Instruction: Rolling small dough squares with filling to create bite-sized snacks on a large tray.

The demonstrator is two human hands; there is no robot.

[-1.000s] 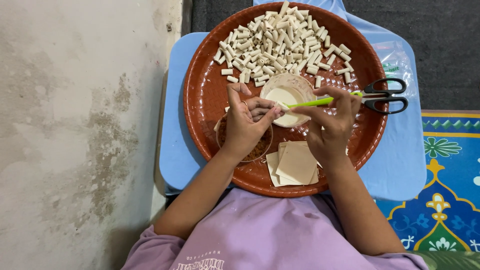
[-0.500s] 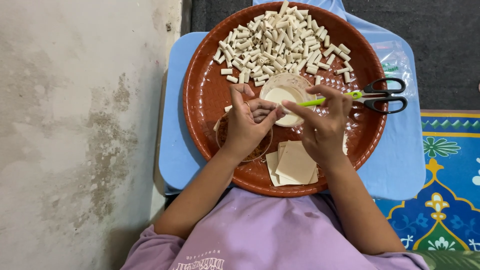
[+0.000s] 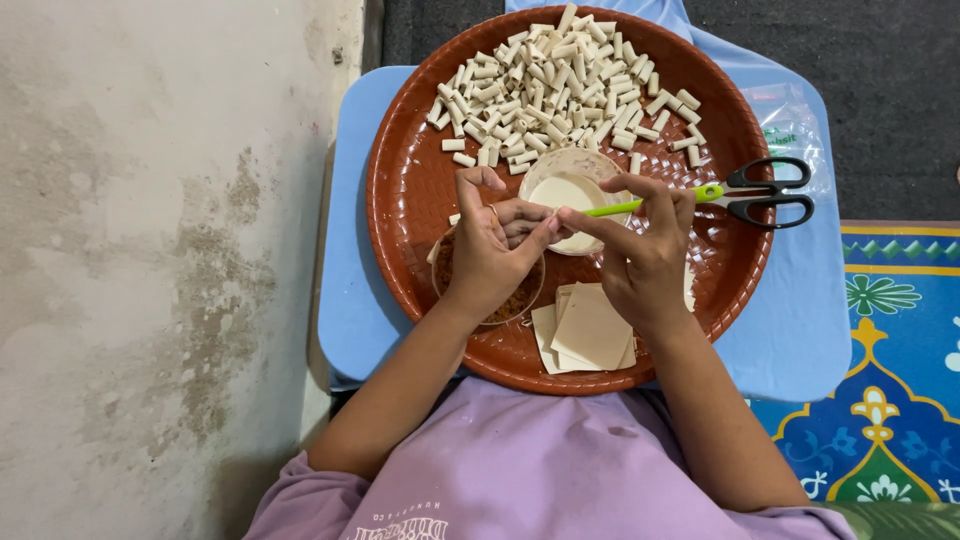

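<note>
My left hand [image 3: 492, 258] and my right hand [image 3: 640, 262] meet fingertip to fingertip over a round red-brown tray [image 3: 410, 190]. Together they pinch a small pale pastry roll [image 3: 556, 216], mostly hidden by the fingers. Just behind the fingertips stands a small bowl of creamy paste [image 3: 568, 188], with a green-handled utensil [image 3: 650, 203] lying across its rim. Under my left hand a bowl of brown filling [image 3: 515, 300] is partly covered. A stack of square pale wrappers [image 3: 588, 330] lies below my right hand. Many finished rolls [image 3: 560, 75] are heaped at the tray's far side.
Black-handled scissors [image 3: 770, 192] rest on the tray's right rim. The tray sits on a blue plastic stool [image 3: 345, 300]. A clear plastic bag [image 3: 790, 120] lies at the stool's right. A stained concrete floor [image 3: 150, 250] is on the left and a patterned blue mat [image 3: 900, 380] on the right.
The fingertips of both hands have shifted slightly around the roll over the paste bowl. Everything else on the tray is unmoved.
</note>
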